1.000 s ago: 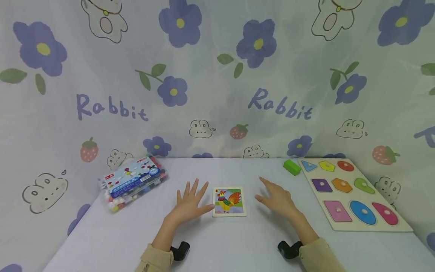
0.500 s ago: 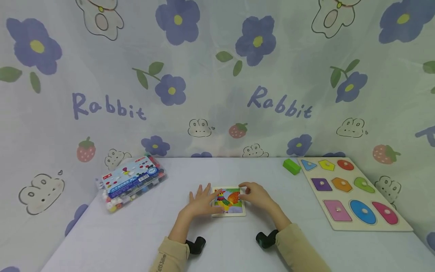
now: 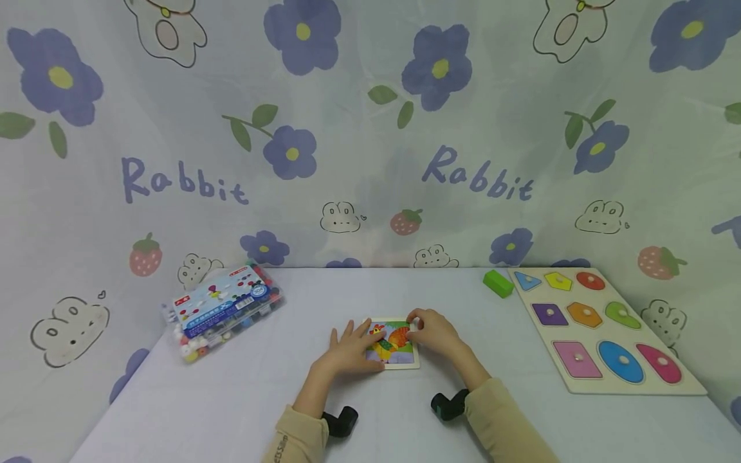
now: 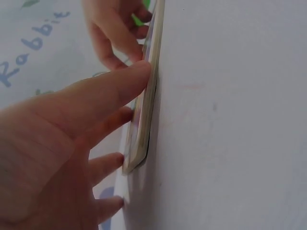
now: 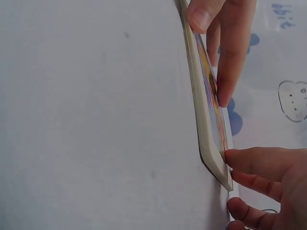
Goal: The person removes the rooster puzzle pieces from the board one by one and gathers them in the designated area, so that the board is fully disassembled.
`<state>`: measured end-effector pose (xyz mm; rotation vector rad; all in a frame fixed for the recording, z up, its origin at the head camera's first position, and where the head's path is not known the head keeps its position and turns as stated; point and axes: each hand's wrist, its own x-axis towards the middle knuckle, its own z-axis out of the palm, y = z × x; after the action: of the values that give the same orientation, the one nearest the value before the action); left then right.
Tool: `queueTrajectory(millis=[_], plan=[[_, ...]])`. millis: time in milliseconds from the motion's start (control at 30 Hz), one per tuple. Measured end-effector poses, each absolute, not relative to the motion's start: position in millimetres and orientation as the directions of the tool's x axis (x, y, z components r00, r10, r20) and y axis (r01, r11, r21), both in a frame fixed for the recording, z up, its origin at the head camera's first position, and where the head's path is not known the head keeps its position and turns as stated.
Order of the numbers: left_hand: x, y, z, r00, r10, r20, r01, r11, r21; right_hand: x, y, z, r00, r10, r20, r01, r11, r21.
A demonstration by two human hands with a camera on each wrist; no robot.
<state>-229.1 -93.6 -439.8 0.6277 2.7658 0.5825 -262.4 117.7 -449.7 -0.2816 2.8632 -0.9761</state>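
A small square rooster puzzle (image 3: 393,344) with a pale frame lies flat in the middle of the white table. My left hand (image 3: 351,349) rests on its left side with the fingers spread; in the left wrist view, the thumb (image 4: 120,81) lies along the near edge. The right hand (image 3: 435,331) grips the puzzle's right side with bent fingers. In the right wrist view, that hand's thumb (image 5: 249,160) is on the picture near the corner, with the other fingers bunched by the outer edge. My hands cover parts of the picture's left and right sides.
At the left stands a clear plastic box (image 3: 228,308) of colourful beads with a blue printed label. A green block (image 3: 498,283) lies at the back right, beside a wooden knob-shape board (image 3: 541,360). A rabbit-and-flower patterned cloth (image 3: 370,148) hangs behind the table.
Both hands have come inward from either side of the puzzle onto it. Over the last half second, the left hand slid slightly right and the right fingers drew in at the edge.
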Motion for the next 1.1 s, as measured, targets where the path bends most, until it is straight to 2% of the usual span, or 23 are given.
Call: queueTrajectory(millis=[333, 667, 900, 1100], plan=[[-227.7, -92.8, -438.8, -0.884, 0.446, -0.141, 0.359, 0.841, 0.405, -265.3, 113.3, -444.3, -0.976, -0.196, -0.09, -0.111, 0.816, -0.568], [-225.9, -92.5, -438.9, -0.883, 0.451, -0.126, 0.373, 0.84, 0.393, -272.0, 112.3, -450.1, -0.974, -0.191, -0.121, -0.077, 0.785, -0.615], [-225.1, -92.8, -437.5, -0.884, 0.448, -0.136, 0.37, 0.845, 0.386, -271.8, 115.5, -454.3, -0.973, -0.216, -0.083, -0.109, 0.744, -0.659], [-225.7, -92.7, -438.2, -0.883, 0.45, -0.133, 0.372, 0.844, 0.387, -270.4, 115.3, -454.5, -0.976, -0.213, -0.048, -0.133, 0.756, -0.641]])
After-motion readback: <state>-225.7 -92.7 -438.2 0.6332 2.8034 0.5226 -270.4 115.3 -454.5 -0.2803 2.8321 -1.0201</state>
